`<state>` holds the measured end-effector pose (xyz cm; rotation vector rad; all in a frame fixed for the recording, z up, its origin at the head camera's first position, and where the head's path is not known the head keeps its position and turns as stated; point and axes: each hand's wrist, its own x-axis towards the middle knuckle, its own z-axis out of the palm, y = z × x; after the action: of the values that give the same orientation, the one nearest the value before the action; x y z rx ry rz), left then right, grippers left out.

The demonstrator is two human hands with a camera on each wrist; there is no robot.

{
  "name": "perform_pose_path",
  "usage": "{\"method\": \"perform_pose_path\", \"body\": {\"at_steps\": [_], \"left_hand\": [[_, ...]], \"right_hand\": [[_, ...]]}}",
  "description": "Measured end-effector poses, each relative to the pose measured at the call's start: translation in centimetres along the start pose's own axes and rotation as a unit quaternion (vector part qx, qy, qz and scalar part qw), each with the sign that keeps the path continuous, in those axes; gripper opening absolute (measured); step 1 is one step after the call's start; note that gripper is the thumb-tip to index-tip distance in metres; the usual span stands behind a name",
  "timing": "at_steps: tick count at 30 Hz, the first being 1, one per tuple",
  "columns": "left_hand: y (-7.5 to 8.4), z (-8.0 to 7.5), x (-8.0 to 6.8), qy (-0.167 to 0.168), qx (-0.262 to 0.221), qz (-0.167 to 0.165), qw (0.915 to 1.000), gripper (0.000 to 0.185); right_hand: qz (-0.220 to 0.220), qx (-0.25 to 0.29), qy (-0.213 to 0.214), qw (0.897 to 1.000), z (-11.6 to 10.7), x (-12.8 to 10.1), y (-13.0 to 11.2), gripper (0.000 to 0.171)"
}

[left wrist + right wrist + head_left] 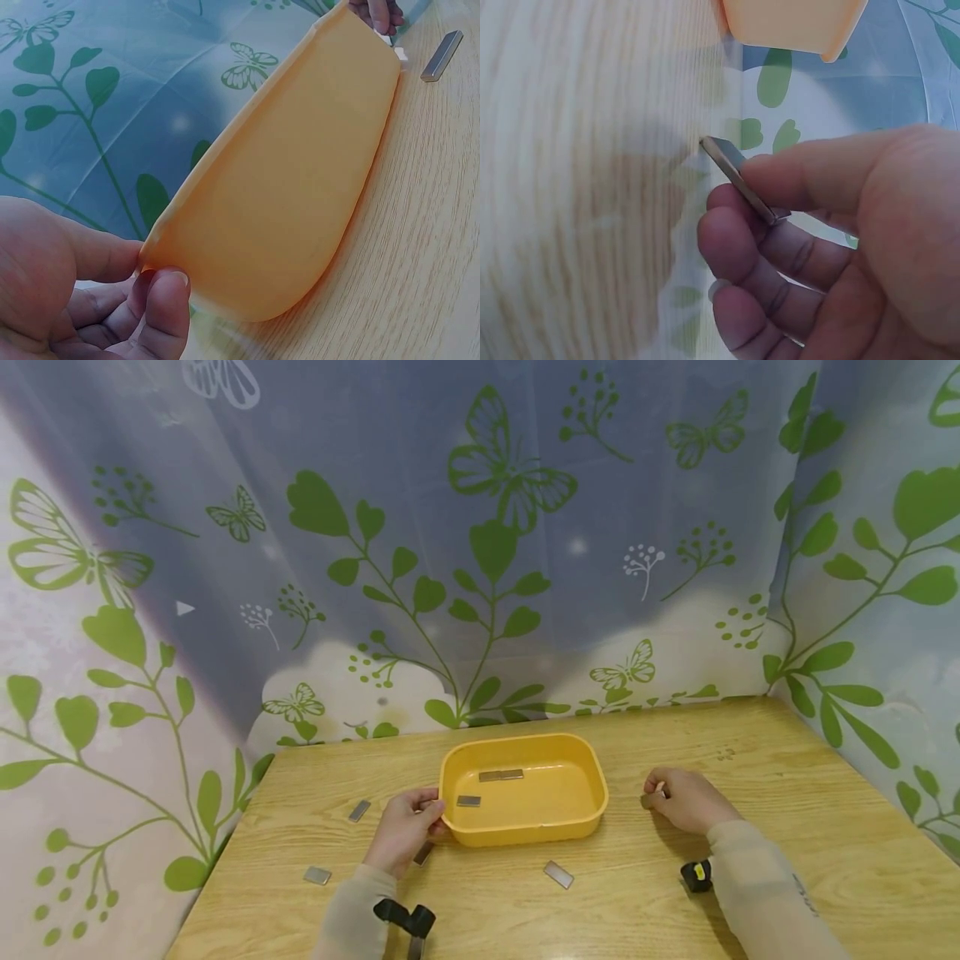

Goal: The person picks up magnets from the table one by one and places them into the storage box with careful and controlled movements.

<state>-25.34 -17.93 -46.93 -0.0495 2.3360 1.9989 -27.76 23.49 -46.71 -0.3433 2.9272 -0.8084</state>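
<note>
A yellow plastic tray (pixel 517 835) stands on the wooden table, with a few small flat metal blocks (pixel 468 802) inside on its floor. My left hand (pixel 405 831) pinches the tray's left rim between thumb and fingers; the left wrist view shows the tray's outer wall (pixel 285 172) beyond the fingertips. To the right of the tray, my right hand (pixel 686 802) holds one metal block (pixel 735 176) between thumb and fingers, close above the table. That block is mostly hidden by the fingers in the head view.
Loose metal blocks lie on the table (pixel 637 910): one block (pixel 558 874) in front of the tray, another (pixel 359 811) to its left, one (pixel 317 875) nearer the left edge, and one (pixel 423 853) beside the left hand. A patterned curtain (pixel 525 568) hangs behind the table.
</note>
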Motion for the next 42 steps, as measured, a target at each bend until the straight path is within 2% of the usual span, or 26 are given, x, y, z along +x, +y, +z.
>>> {"method": "perform_pose_path", "body": {"at_steps": [3,9,26,33,42], "left_hand": [[0.07,-0.03,-0.04,-0.001,0.0,-0.001,1.0,0.033],[0.19,-0.06,-0.15,-0.002,0.006,-0.001,1.0,0.033],[0.07,-0.04,0.05,-0.001,0.0,-0.003,1.0,0.032],[0.27,-0.02,-0.04,-0.003,-0.008,-0.002,1.0,0.031],[0.12,-0.01,-0.01,-0.004,-0.01,-0.002,0.9999,0.031]], "right_hand": [[-0.009,-0.004,0.006,1.0,-0.01,0.11,0.05,0.005],[-0.012,-0.002,0.007,1.0,-0.21,0.03,0.12,0.017],[-0.019,-0.023,0.016,0.999,-0.53,-0.28,0.33,0.016],[-0.009,-0.031,0.009,0.999,-0.62,-0.31,0.38,0.016],[-0.002,-0.014,0.006,1.0,-0.53,-0.3,0.63,0.017]]}}
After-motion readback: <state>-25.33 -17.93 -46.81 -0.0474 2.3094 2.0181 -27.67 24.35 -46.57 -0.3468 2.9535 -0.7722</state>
